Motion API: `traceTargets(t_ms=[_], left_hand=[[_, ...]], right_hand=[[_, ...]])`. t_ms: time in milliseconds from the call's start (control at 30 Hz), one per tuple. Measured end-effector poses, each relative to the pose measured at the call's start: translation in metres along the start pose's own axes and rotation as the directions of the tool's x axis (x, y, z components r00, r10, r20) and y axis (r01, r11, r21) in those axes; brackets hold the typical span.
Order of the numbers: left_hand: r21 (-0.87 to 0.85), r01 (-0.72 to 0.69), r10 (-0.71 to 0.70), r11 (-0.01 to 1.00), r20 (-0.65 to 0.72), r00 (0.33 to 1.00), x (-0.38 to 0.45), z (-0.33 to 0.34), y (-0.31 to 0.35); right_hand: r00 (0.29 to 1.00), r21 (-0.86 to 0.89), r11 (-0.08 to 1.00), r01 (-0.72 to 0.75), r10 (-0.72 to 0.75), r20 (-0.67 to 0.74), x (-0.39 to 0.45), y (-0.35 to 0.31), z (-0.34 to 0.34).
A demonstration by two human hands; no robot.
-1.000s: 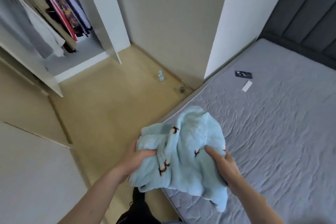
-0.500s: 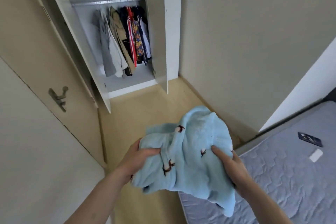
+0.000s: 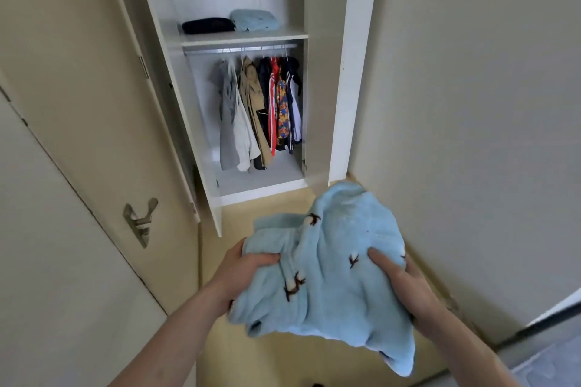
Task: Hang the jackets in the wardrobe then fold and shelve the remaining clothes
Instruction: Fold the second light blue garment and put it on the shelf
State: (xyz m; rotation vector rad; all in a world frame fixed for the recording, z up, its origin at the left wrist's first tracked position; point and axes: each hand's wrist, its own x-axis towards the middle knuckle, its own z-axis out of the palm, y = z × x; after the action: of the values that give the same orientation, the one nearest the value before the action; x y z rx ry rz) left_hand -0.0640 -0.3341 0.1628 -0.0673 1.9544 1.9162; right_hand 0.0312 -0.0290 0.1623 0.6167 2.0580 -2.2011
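Left hand (image 3: 242,270) and right hand (image 3: 399,276) both grip bundled blue garment (image 3: 327,280), forearms extended; wardrobe (image 3: 341,72) doors open ahead, shelf (image 3: 289,34) right end free.

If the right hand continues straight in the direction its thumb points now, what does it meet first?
The thumb of the right hand points up-left across the light blue garment it grips, so that cloth comes first; beyond it probably the open wardrobe, though depth is unclear.
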Motion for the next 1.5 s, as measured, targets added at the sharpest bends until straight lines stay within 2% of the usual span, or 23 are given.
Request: traceTargets(t_ms=[400,633,833,1167,1500], left_hand=[[0.019,-0.099,0.101,0.995,-0.129,0.986,0.169,-0.018,0.116],[0.012,-0.159,0.158,0.987,-0.212,0.964,0.243,-0.048,0.179],[0.035,-0.210,0.213,0.977,-0.174,0.961,0.323,-0.088,0.231],[0.043,-0.271,0.274,0.962,-0.149,0.950,0.474,-0.167,0.307],[0.054,-0.294,0.297,0.954,-0.071,0.952,0.599,-0.191,0.374]], right_hand=[[0.983,0.010,0.993,0.121,-0.122,0.137,0.210,-0.123,0.024],[0.960,0.024,0.978,0.205,-0.206,0.192,0.312,-0.193,0.064],[0.956,0.009,0.982,0.189,-0.186,0.229,0.399,-0.239,0.103],[0.947,0.028,0.961,0.274,-0.274,0.165,0.524,-0.316,0.181],[0.947,-0.004,0.956,0.295,-0.291,0.137,0.639,-0.377,0.202]])
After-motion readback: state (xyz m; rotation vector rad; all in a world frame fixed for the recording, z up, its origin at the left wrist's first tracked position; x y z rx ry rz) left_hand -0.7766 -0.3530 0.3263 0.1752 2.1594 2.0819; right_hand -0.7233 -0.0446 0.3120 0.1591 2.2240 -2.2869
